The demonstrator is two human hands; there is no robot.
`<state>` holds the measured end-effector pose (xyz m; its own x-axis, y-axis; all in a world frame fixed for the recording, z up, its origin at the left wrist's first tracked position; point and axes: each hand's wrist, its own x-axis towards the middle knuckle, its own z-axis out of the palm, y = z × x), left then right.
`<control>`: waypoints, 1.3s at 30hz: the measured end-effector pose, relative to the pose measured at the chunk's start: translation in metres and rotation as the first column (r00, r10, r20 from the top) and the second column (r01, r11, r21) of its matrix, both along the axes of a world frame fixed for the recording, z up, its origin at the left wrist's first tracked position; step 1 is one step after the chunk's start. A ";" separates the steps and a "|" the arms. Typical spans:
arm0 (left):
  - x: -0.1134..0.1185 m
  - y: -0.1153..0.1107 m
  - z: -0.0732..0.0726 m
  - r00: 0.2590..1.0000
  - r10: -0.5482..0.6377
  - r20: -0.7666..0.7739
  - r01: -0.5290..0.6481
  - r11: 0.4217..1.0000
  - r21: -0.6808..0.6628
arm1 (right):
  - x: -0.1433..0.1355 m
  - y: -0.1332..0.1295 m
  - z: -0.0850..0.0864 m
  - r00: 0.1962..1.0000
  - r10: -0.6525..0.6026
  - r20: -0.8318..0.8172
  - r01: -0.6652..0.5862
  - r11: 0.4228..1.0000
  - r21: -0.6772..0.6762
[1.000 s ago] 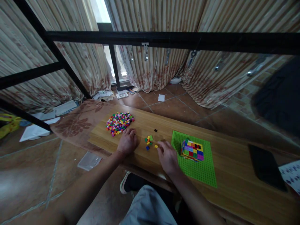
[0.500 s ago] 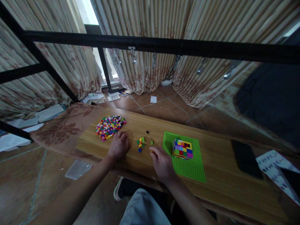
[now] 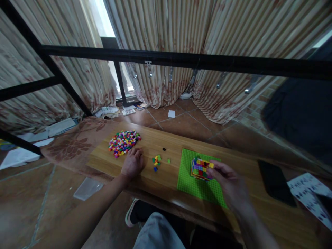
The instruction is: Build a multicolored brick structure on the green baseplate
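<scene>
Pinches a small yellow brick point(image 3: 211, 166) between the thumb and fingers of the right hand point(image 3: 229, 178), at the upper right corner of a multicoloured brick block point(image 3: 200, 170). Cannot tell from this angle whether brick and block touch. Has the block standing on a green studded baseplate point(image 3: 201, 192), laid on the wooden tabletop point(image 3: 155, 138).

Rests the left hand point(image 3: 132, 163) palm down on the wood with fingers loosely curled, just beside the near right edge of a heaped pile of mixed bricks point(image 3: 123, 142). Cannot tell whether anything lies beneath those fingers.

Has, between the hands, a loose cluster of green, yellow and orange bricks point(image 3: 156, 159), with a blue brick point(image 3: 155, 169) just below, a lime green brick point(image 3: 168, 160) to the right and a black brick point(image 3: 164, 149) farther back. Includes, well to the right of the baseplate, a flat black object point(image 3: 276, 182) and a printed sheet point(image 3: 306, 186).

Looks past the tabletop to striped curtains point(image 3: 166, 31) behind a dark metal frame point(image 3: 181, 58), and down to a clear plastic tray point(image 3: 88, 189) on the tiled floor point(image 3: 23, 200).
</scene>
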<state>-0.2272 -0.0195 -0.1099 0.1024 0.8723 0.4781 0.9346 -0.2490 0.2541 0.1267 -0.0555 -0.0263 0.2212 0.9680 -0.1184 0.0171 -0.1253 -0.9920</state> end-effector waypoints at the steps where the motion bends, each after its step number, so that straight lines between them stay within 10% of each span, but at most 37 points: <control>1: 0.001 -0.001 0.001 1.000 0.001 0.001 -0.001 1.000 -0.001 | 0.001 0.001 -0.001 0.999 -0.001 0.033 0.001 1.000 -0.006; 13: -0.002 0.000 -0.001 1.000 -0.021 0.017 0.021 1.000 0.001 | 0.025 0.034 -0.027 0.788 0.066 0.613 -0.230 0.954 0.193; 39: -0.002 0.002 -0.001 1.000 0.001 -0.031 -0.001 1.000 -0.014 | 0.011 0.062 -0.041 0.913 0.255 0.317 -0.258 0.966 -0.031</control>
